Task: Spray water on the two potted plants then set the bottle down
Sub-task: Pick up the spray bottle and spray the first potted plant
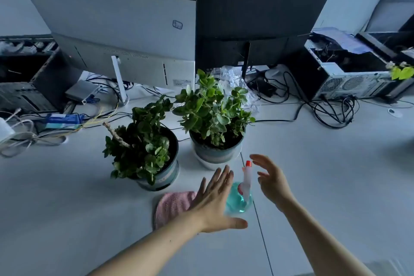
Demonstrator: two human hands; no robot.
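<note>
A translucent blue-green spray bottle with a white trigger head and orange nozzle stands upright on the white bench, just in front of two leafy green potted plants in striped grey-teal pots, one on the left and one on the right. Both hands flank it with open grips: the left hand flat, fingers spread, above a pink knitted cloth; the right hand curled loosely, seemingly not touching the bottle.
</note>
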